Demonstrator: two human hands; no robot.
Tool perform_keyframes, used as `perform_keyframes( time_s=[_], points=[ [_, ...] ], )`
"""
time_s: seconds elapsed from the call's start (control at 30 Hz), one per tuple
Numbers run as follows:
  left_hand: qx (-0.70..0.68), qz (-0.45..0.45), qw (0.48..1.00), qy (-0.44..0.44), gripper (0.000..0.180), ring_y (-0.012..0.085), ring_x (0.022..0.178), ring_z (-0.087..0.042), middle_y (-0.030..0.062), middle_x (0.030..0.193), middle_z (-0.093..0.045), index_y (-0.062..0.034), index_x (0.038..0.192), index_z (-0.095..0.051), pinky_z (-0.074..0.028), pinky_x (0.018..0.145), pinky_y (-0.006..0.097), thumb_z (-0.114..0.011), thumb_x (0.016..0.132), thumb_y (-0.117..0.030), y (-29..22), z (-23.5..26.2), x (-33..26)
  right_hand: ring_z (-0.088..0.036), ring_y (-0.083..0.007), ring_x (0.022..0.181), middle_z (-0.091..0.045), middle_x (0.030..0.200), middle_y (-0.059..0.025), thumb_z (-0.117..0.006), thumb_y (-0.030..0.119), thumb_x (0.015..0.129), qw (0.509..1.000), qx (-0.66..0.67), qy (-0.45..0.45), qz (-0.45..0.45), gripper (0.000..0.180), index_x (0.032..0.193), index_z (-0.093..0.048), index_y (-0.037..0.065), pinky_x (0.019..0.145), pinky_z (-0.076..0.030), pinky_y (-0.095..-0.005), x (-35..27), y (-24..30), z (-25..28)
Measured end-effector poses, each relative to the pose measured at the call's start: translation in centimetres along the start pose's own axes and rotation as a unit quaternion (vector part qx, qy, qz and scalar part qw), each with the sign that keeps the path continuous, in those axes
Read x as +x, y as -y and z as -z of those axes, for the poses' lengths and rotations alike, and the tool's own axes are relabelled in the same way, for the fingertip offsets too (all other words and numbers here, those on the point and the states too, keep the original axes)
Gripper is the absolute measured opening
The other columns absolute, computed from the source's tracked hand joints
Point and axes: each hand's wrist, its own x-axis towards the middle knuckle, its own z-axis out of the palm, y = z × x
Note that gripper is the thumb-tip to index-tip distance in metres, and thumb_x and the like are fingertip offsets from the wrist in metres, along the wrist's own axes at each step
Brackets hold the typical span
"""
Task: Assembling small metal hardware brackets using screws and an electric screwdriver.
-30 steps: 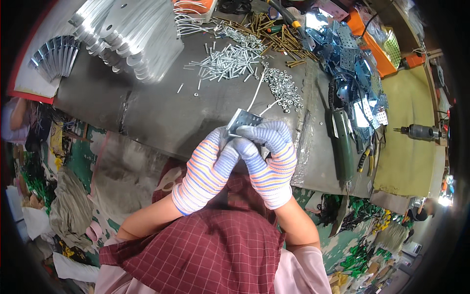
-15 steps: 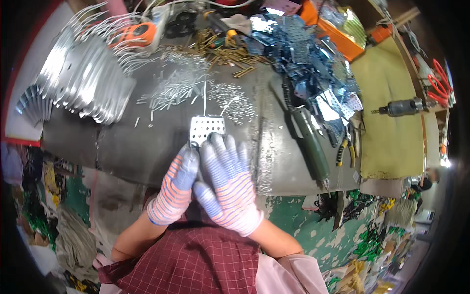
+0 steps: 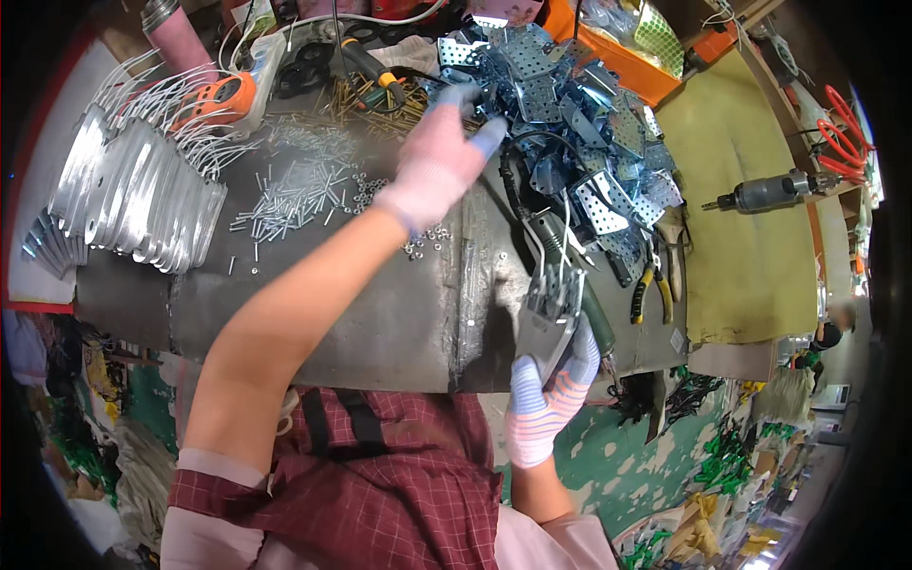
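My left hand [image 3: 442,157], in a striped glove, reaches over the table to the near left edge of a heap of blue-tinted perforated metal plates [image 3: 579,128]. Its thumb and fingers are spread, and nothing shows between them. Closer to me, on the right, my gloved right hand [image 3: 551,404] grips a flat grey metal plate assembly [image 3: 546,328] from below. White wires [image 3: 567,228] rise from its far end. Behind that piece a dark green power screwdriver [image 3: 597,313] lies partly hidden.
Loose screws [image 3: 294,199] and small nuts [image 3: 366,190] lie left of centre. A row of wired metal plates [image 3: 133,195] stands far left. Pliers [image 3: 644,294] rest by the heap, an orange bin [image 3: 608,47] behind it. A drill-like tool [image 3: 769,195] sits on the yellowish board [image 3: 741,275].
My hands were together over a perforated plate at the centre. They have separated: the left stretched forward to the heap, the right moved right holding the wired plate assembly.
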Motion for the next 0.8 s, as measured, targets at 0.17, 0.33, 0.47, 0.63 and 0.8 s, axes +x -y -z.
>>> perform_keyframes(
  time_s=[0.17,0.33,0.47,0.63,0.8],
  points=[
    [0.082,0.020,0.996,-0.015,0.038,0.0283,0.098,-0.065,0.0164,0.109,-0.067,-0.0039,0.113,-0.062,-0.048,0.090,0.036,-0.069,0.082,-0.024,1.1,-1.3,5.4,-0.046,-0.0234,0.124,-0.046,0.136,-0.0099,-0.064,-0.002,0.076,0.999,0.003,-0.001,-0.043,0.072,0.142,-0.036,0.003,0.108,-0.034,-0.0374,-2.1,1.0,0.3],
    [0.113,-0.274,0.936,-0.191,0.012,0.0284,0.087,-0.059,0.0139,0.092,-0.063,-0.0043,0.094,-0.065,-0.047,0.079,0.036,-0.065,0.082,-0.007,-1.6,2.6,-1.9,-0.049,-0.0248,0.121,-0.047,0.134,-0.0135,-0.064,0.000,0.079,1.000,0.001,-0.004,-0.023,0.067,0.139,-0.037,0.004,0.104,-0.038,-0.0381,-2.2,0.7,2.0],
    [0.314,-0.431,0.843,-0.077,0.029,0.0282,0.083,-0.055,0.0068,0.099,-0.058,-0.0144,0.087,-0.063,-0.045,0.074,0.042,-0.074,0.063,-0.002,0.0,9.3,-13.4,-0.050,-0.0239,0.120,-0.048,0.132,-0.0128,-0.062,-0.002,0.078,0.999,-0.023,0.032,-0.016,0.067,0.140,-0.036,0.004,0.103,-0.038,-0.0377,-2.1,0.8,1.9],
    [0.297,-0.208,0.908,0.212,0.037,0.0326,0.101,-0.055,0.0122,0.110,-0.057,-0.0133,0.097,-0.066,-0.045,0.083,0.042,-0.072,0.061,-0.005,-0.8,14.0,-20.3,-0.052,-0.0220,0.117,-0.050,0.129,-0.0118,-0.059,-0.003,0.077,0.995,0.020,0.084,-0.047,0.068,0.141,-0.036,0.004,0.099,-0.042,-0.0349,-2.1,1.6,-0.1],
    [0.253,-0.171,0.940,0.154,0.042,0.0355,0.099,-0.056,0.0153,0.107,-0.058,-0.0068,0.109,-0.061,-0.045,0.085,0.043,-0.074,0.069,-0.013,-0.9,15.7,-18.1,-0.053,-0.0206,0.115,-0.052,0.127,-0.0108,-0.057,-0.004,0.077,0.957,0.207,0.119,-0.167,0.068,0.141,-0.036,0.007,0.097,-0.044,-0.0337,-2.4,1.8,-1.9]
  ],
)
